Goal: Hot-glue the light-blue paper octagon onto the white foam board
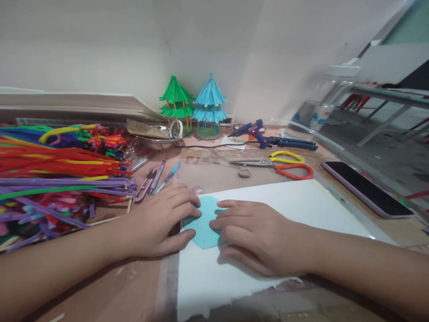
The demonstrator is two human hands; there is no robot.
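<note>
Both hands palm-down at a light-blue card [205, 232], angled edges, flat on a white sheet [295, 208] near its left edge; sheet's near edge ragged. Left hand [169, 219]: fingertips at card's left side, thumb spread off the fingers, grip fairly wide, nothing clasped. Right hand [256, 232]: fingertips resting on card's right side, thumb a bit apart, grip loose, also nothing clasped. Table [134, 286] beyond sheet: scissors [268, 163], one yellow and one orange-red handle; glue gun [256, 131] behind, small red light showing. Green tower [176, 100] and blue tower [210, 100] side by side near wall [134, 53]. Left: pile of pipe cleaners [56, 158], small snips [145, 187] and pens [157, 175] beside it. Phone [365, 188] right of sheet, screen dark.
</note>
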